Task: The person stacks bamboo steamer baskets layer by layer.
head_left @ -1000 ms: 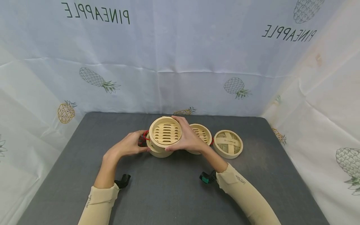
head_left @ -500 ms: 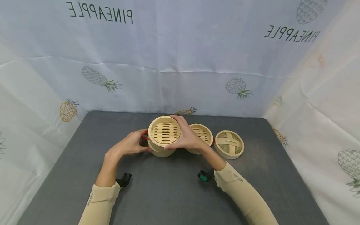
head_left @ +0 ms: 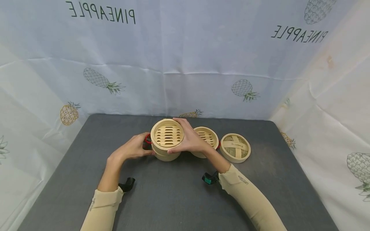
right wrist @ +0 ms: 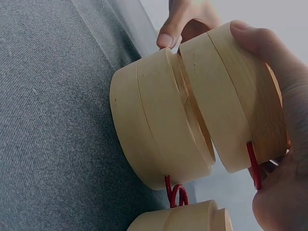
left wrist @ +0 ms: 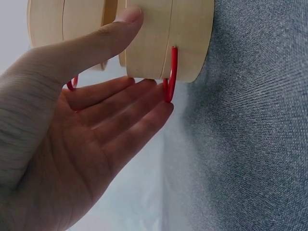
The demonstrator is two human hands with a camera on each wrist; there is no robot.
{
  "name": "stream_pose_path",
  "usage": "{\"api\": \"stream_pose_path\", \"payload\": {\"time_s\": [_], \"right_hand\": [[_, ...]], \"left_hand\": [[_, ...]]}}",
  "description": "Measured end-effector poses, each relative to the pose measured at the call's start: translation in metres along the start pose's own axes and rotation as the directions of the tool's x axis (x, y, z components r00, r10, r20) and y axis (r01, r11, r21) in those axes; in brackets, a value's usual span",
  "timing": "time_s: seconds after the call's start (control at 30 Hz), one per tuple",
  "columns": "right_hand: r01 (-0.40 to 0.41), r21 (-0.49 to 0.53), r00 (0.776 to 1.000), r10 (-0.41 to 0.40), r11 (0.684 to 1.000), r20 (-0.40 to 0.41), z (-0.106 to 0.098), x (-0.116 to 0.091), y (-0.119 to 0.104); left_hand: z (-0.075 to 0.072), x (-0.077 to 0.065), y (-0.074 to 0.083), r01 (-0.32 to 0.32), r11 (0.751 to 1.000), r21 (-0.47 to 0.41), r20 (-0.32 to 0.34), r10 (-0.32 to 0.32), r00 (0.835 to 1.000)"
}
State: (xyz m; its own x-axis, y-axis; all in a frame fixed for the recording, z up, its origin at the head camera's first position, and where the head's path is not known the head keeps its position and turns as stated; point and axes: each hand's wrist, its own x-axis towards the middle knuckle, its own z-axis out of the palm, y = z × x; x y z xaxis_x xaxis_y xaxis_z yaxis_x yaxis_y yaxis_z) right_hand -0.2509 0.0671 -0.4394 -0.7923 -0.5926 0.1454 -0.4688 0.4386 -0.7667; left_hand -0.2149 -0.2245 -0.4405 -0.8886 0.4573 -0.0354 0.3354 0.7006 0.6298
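Note:
My right hand grips the side of a round bamboo steamer basket, its slatted inside facing up. Directly beneath it is a second bamboo steamer basket, standing on the table. My left hand holds this lower basket at its left side, the thumb on the near wall and the fingers at the far side. A narrow gap runs between the two baskets in the right wrist view, where the upper basket sits tilted against the lower basket. Red loops hang from their walls.
Right of my right hand lies another slatted steamer basket, partly hidden by that hand. Beside it is a steamer lid with a woven top and crossed strips. A pineapple-print cloth hangs behind the dark grey table.
The upper basket has shifted slightly left, so that it sits more squarely over the lower one. Both hands keep their holds. The other basket and the lid stay put.

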Motion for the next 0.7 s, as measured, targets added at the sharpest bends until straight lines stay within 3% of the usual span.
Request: {"api": "stream_pose_path", "payload": {"time_s": [0.7], "right_hand": [[-0.035,-0.004,0.999,0.035,0.999,0.027,0.0066,0.0043,0.0003]], "left_hand": [[-0.0006,-0.0004,0.0001,0.021,1.000,-0.019,0.020,-0.021,1.000]]}}
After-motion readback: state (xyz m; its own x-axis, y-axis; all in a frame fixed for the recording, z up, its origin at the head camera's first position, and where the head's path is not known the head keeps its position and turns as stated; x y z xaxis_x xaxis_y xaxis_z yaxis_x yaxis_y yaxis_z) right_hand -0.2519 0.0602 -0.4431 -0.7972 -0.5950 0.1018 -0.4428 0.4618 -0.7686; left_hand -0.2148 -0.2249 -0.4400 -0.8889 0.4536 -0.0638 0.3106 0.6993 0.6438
